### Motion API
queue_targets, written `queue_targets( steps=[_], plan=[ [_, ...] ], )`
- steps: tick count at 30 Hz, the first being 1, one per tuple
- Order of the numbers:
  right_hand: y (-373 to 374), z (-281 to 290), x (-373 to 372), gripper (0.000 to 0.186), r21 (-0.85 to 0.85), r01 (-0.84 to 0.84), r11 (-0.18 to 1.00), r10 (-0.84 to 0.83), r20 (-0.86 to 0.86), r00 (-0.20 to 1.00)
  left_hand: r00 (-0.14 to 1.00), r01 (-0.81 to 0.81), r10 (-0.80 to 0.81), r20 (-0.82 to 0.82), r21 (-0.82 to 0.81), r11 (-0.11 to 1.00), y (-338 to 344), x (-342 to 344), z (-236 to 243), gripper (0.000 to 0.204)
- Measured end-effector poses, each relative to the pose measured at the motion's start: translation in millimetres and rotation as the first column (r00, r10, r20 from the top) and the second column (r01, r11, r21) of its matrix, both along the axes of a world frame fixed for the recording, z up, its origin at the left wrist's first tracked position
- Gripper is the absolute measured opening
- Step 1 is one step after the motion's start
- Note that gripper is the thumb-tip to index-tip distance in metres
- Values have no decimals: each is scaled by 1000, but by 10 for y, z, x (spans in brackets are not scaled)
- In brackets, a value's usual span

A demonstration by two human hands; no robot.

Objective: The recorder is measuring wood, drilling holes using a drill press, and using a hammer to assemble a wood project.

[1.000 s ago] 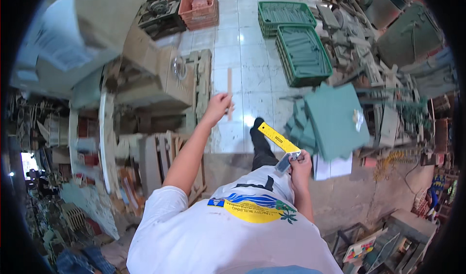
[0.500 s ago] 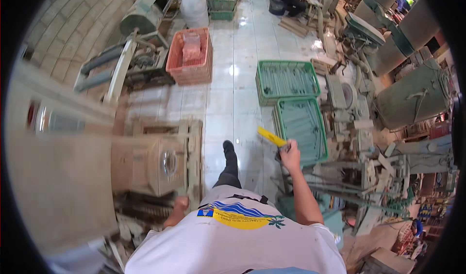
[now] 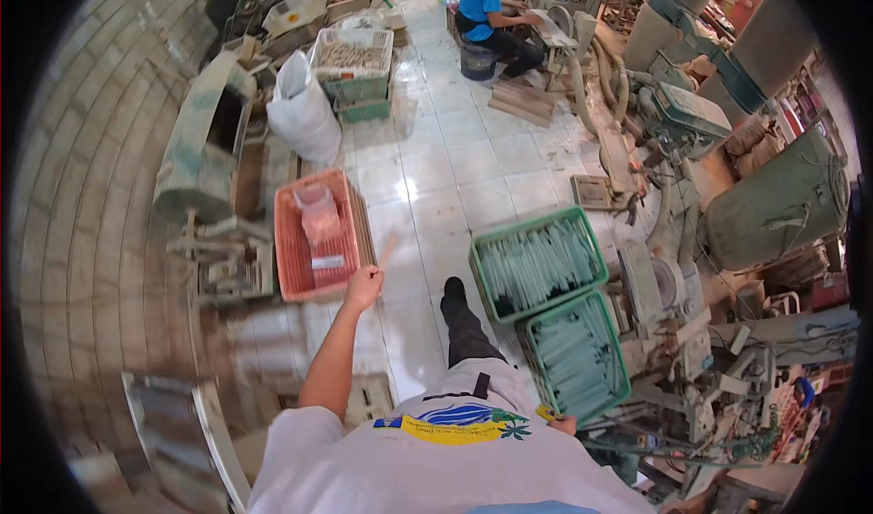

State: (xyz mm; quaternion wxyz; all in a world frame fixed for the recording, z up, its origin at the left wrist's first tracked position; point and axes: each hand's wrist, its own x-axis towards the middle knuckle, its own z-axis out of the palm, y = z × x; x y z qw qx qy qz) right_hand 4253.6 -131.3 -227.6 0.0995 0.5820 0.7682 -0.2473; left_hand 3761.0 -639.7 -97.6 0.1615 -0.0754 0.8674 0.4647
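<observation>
My left hand [image 3: 365, 287] is closed on a thin wooden strip [image 3: 389, 248], beside the near right corner of a salmon-pink plastic crate [image 3: 293, 241] that has a pinkish bundle inside. My right hand [image 3: 562, 422], low beside my body, grips a yellow square tool [image 3: 546, 413], mostly hidden. Near it are two green crates [image 3: 624, 350] full of long pale strips. My dark-shod foot [image 3: 454, 296] is on the tiled floor between the pink and green crates.
A person in a blue shirt [image 3: 480, 5] sits at a machine ahead on the right. A white sack [image 3: 305, 114] and stacked crates [image 3: 353, 57] stand ahead on the left. Dusty machines and metal drums [image 3: 773, 200] line the right; a block wall [image 3: 86, 186] runs left.
I have moved forward along the aisle, so the crates are nearer. My left hand has risen with the strip; my right hand has dropped back beside my body with the yellow tool.
</observation>
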Motion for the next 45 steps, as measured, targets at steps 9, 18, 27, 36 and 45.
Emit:
queue_targets(
  steps=[9,18,27,36,45],
  plan=[
    [-591,528,-5450,40,-28,-298,954,261,-409,874,985,118,-64,162,-353,928,-604,-1279,-1020,29],
    [-1006,2026,-9953,31,71,-511,856,401,-715,572,897,-413,435,85,-193,890,-641,-4060,-369,30],
    [-1670,2266,-11991,37,-476,-399,784,-115,-743,660,994,-79,63,-95,-175,981,107,-8642,-56,27],
    [-1204,2239,-15199,35,-434,-557,708,-43,-814,579,995,-96,93,-44,-66,993,672,-11776,-345,27],
    [-1094,3159,-18478,34,-357,-713,603,44,-878,477,935,-355,355,5,14,935,314,-13571,-87,18]
  ],
)
